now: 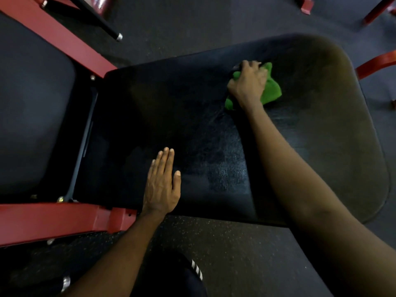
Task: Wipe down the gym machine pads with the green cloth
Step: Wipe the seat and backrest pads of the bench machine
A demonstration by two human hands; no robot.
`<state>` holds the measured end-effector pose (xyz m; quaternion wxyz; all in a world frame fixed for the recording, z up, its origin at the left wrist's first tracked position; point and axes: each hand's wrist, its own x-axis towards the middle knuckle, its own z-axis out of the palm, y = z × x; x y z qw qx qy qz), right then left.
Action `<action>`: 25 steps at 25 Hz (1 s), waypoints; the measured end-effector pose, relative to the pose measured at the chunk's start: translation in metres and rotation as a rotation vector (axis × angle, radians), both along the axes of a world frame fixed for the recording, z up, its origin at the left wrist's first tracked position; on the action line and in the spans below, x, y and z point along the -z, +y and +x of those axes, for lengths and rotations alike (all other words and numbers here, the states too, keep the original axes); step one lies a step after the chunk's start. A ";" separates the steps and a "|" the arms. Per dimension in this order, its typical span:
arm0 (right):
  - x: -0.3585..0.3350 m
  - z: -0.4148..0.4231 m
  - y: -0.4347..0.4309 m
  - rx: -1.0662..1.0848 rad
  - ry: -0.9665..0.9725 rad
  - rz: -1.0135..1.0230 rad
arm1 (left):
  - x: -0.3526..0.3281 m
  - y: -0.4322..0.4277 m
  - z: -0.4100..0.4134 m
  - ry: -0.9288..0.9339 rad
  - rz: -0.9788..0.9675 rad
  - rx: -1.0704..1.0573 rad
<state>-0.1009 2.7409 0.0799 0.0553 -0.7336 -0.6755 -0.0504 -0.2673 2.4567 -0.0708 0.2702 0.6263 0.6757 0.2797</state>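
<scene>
Far left: a second dark pad sits inside the red frame, with no hand or cloth on it; judging by that, it is not yet being done.

Left hand lies flat on the near edge of the main pad, just right of the frame bracket; its fingers are straight and together, thumb out, holding nothing; probably a brace, so the person can lean over and reach across.

Middle of the main pad shows a patchy sheen and faint streaks; looks damp, likely covered by the cloth already, though the dim light makes it hard to be sure.

Right hand is stretched out to the far side of the main pad, arm crossing over its near right part; its fingers are curled down over the bunched green cloth and press it onto the pad; the cloth pokes out on the right and below the wrist; bunching it gives a firm grip for rubbing.

Right end of the pad looks duller and greyer; possibly dry and left to wipe, or just lighting.

Far right: a curved red bar over the speckled dark floor; not involved.

Step in hand: wiping the main pad, far side; second pad to follow.
</scene>
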 end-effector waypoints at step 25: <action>0.005 0.022 -0.207 -0.165 0.022 -0.065 | -0.002 0.000 -0.001 -0.016 0.013 0.000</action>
